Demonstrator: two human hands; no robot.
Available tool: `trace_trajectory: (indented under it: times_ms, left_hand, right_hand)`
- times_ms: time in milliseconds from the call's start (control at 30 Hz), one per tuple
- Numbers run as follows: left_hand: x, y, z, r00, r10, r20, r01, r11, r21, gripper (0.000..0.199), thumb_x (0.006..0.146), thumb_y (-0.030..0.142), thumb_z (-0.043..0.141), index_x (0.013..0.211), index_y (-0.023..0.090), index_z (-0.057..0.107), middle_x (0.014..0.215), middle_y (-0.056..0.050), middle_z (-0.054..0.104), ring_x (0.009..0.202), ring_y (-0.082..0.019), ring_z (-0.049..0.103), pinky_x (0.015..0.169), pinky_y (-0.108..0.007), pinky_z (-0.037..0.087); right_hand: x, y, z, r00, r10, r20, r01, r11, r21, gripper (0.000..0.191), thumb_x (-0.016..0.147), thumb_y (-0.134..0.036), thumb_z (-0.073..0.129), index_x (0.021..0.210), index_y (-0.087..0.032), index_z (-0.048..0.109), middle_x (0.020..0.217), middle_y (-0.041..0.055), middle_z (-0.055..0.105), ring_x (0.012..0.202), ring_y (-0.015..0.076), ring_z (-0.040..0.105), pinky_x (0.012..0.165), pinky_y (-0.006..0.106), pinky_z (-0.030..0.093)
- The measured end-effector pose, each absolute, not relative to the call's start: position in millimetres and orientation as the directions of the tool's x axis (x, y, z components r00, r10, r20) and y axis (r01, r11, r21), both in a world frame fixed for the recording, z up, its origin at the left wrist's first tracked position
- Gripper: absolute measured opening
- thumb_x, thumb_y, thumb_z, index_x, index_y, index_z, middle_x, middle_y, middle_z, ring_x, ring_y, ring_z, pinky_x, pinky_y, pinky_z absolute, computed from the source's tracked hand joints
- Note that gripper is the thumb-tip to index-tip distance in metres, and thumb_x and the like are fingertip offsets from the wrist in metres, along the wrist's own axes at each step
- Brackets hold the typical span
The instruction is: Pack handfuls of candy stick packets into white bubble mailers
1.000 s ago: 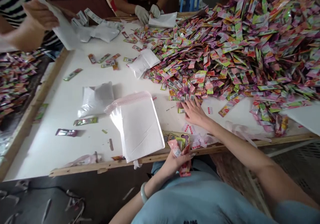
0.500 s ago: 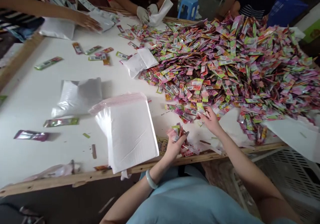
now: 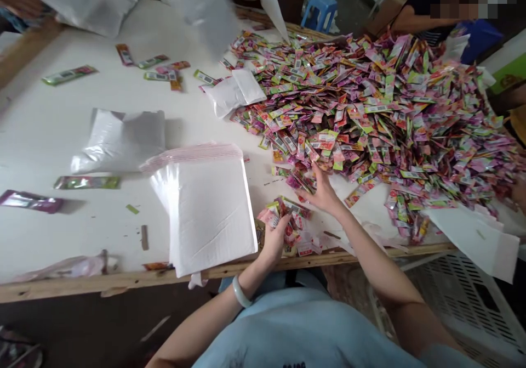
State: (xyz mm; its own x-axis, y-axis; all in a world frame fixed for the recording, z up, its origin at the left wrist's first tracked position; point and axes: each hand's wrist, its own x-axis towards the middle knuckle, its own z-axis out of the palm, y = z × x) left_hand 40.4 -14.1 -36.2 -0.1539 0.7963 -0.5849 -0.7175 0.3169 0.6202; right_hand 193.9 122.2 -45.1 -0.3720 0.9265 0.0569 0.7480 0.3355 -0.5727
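Note:
My left hand (image 3: 274, 240) is closed around a bunch of colourful snack sachets (image 3: 290, 220) close to the table's front edge. To its right, my right hand (image 3: 322, 192) reaches to the near fringe of a big sachet pile (image 3: 370, 105). Its fingers are apart, thumb and forefinger touching or just above loose sachets, and it appears to hold none. Left of my left hand lies a stack of flat white mailer bags (image 3: 213, 209) with pinkish flaps. A filled white bag (image 3: 123, 140) rests behind that stack.
Single sachets lie scattered on the white tabletop (image 3: 94, 220). A small folded white packet (image 3: 236, 94) touches the pile. Co-workers' hands hold white bags along the far side, one bag (image 3: 201, 11) blurred by motion. A white plastic crate (image 3: 460, 296) stands below the table at right.
My right hand has left the sachets it was touching and moved left, its fingers opening out. My left hand keeps its bunch. Across the table, a co-worker's white bag has been lifted.

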Motion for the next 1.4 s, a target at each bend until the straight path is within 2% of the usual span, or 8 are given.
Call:
trace_trajectory:
  times_ms: [100, 200, 333, 467, 567, 667, 867, 1400]
  left_hand:
    - [40.2, -13.6, -36.8, -0.229, 0.774, -0.590, -0.735, 0.260, 0.626, 0.046, 0.063, 0.044, 0.088, 0.095, 0.023, 0.062, 0.087, -0.002, 0.072, 0.089, -0.024, 0.070, 0.078, -0.033, 0.056]
    - [41.7, -13.7, -37.8, -0.213, 0.787, -0.579, -0.725, 0.270, 0.633, 0.045, 0.065, 0.046, 0.086, 0.095, 0.023, 0.062, 0.090, -0.004, 0.073, 0.094, -0.026, 0.070, 0.079, -0.034, 0.056]
    - [41.3, -13.7, -36.5, -0.215, 0.787, -0.579, -0.734, 0.261, 0.627, 0.049, 0.063, 0.044, 0.086, 0.099, 0.023, 0.061, 0.096, -0.004, 0.073, 0.097, -0.026, 0.071, 0.081, -0.035, 0.057]
    - [38.1, -13.6, -32.0, -0.191, 0.775, -0.602, -0.769, 0.263, 0.583, 0.052, 0.062, 0.044, 0.087, 0.100, 0.024, 0.059, 0.092, -0.003, 0.072, 0.087, -0.024, 0.070, 0.074, -0.034, 0.058]
    - [37.6, -14.0, -31.1, -0.164, 0.778, -0.607, -0.780, 0.274, 0.562, 0.049, 0.062, 0.043, 0.087, 0.097, 0.023, 0.059, 0.085, -0.002, 0.070, 0.079, -0.022, 0.068, 0.071, -0.033, 0.057]
    - [39.2, -13.5, -32.9, -0.177, 0.795, -0.580, -0.781, 0.245, 0.575, 0.045, 0.063, 0.039, 0.087, 0.096, 0.020, 0.062, 0.089, -0.003, 0.070, 0.083, -0.021, 0.068, 0.076, -0.033, 0.057]
    - [40.5, -11.0, -33.2, -0.228, 0.808, -0.543, -0.735, 0.223, 0.640, 0.040, 0.064, 0.035, 0.086, 0.095, 0.023, 0.064, 0.099, -0.004, 0.074, 0.102, -0.026, 0.071, 0.083, -0.032, 0.057]
    - [39.0, -9.9, -31.6, -0.221, 0.815, -0.535, -0.738, 0.219, 0.638, 0.035, 0.068, 0.033, 0.083, 0.095, 0.020, 0.066, 0.091, -0.002, 0.073, 0.083, -0.019, 0.069, 0.078, -0.030, 0.058]
  right_hand:
    - [190.0, 99.5, -53.3, -0.371, 0.928, 0.014, 0.864, 0.351, -0.362, 0.103, 0.085, -0.063, 0.065, 0.158, -0.004, 0.023, 0.157, 0.0328, 0.039, 0.150, 0.0451, 0.032, 0.116, 0.063, 0.035]
    - [178.9, 88.8, -57.4, -0.328, 0.944, 0.028, 0.905, 0.322, -0.278, 0.080, 0.092, -0.046, 0.058, 0.153, -0.002, 0.031, 0.149, 0.0314, 0.048, 0.142, 0.0427, 0.042, 0.112, 0.059, 0.040]
    - [171.9, 100.2, -53.9, -0.194, 0.981, -0.016, 0.962, 0.187, -0.200, 0.062, 0.081, -0.034, 0.065, 0.135, -0.007, 0.050, 0.135, 0.0274, 0.058, 0.126, 0.0413, 0.054, 0.101, 0.055, 0.049]
    - [192.8, 111.7, -50.7, -0.172, 0.981, -0.093, 0.907, 0.121, -0.403, 0.045, 0.072, -0.028, 0.067, 0.114, -0.017, 0.056, 0.106, 0.0159, 0.068, 0.100, 0.0320, 0.064, 0.089, 0.046, 0.054]
    - [214.9, 107.1, -50.4, -0.155, 0.988, 0.010, 0.647, 0.109, -0.754, 0.036, 0.076, -0.036, 0.063, 0.107, -0.023, 0.052, 0.090, 0.0045, 0.067, 0.079, 0.0218, 0.063, 0.075, 0.038, 0.056]
    - [228.0, 95.7, -54.3, 0.023, 0.990, 0.142, 0.395, 0.121, -0.911, 0.035, 0.078, -0.042, 0.063, 0.105, -0.024, 0.051, 0.088, 0.0015, 0.066, 0.072, 0.0173, 0.061, 0.070, 0.033, 0.054]
    - [231.6, 84.8, -71.4, 0.092, 0.987, 0.134, 0.392, 0.088, -0.916, 0.028, 0.078, -0.047, 0.062, 0.092, -0.023, 0.059, 0.084, 0.0040, 0.068, 0.081, 0.0216, 0.066, 0.081, 0.042, 0.056]
    - [231.5, 79.5, -71.9, 0.159, 0.986, 0.048, 0.419, -0.023, -0.908, 0.036, 0.073, -0.057, 0.068, 0.077, -0.022, 0.060, 0.078, 0.0070, 0.070, 0.080, 0.0233, 0.066, 0.078, 0.038, 0.056]
